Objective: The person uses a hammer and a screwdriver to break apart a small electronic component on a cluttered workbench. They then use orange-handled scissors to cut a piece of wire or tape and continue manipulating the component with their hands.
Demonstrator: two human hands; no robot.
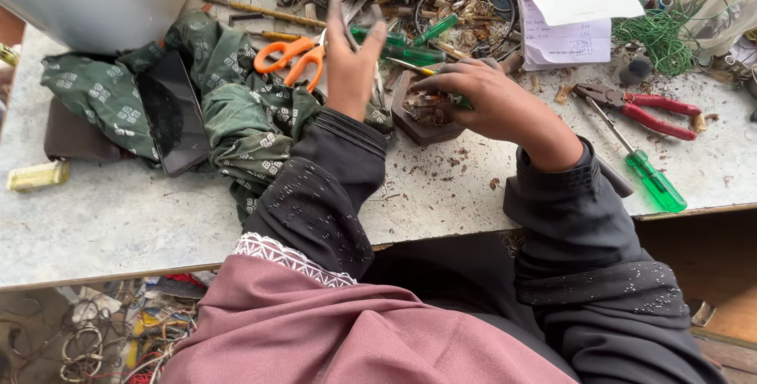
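**Working a small part over the dark tray, centre of bench**

Right hand (489, 100) curling over the dark hexagonal tray (422, 120), fingers pinched together on a small green-tipped piece; exact grip partly hidden. Left hand (351, 65) rising just left of the tray, fingers loosely together and upright, seemingly gripping a thin metal tool; cannot tell for sure. Tray sitting mid-bench, touching the green patterned cloth (229, 108), holding small brownish bits.

Looking like a mid-step of seating or picking a component in the tray. Next move probably needing fine fingertip control and a steady tray, not force.

Lying around:
- orange-handled scissors (296, 57), just far-left of the left hand
- red-handled pliers (646, 108) and green-handled screwdriver (650, 175), right side
- black phone (173, 112) resting on the cloth, left
- white paper sheets (564, 17) with handwriting, far right of centre, rectangular
- small yellowish block (35, 175), near-left edge
- green wire tangle (658, 37), far right
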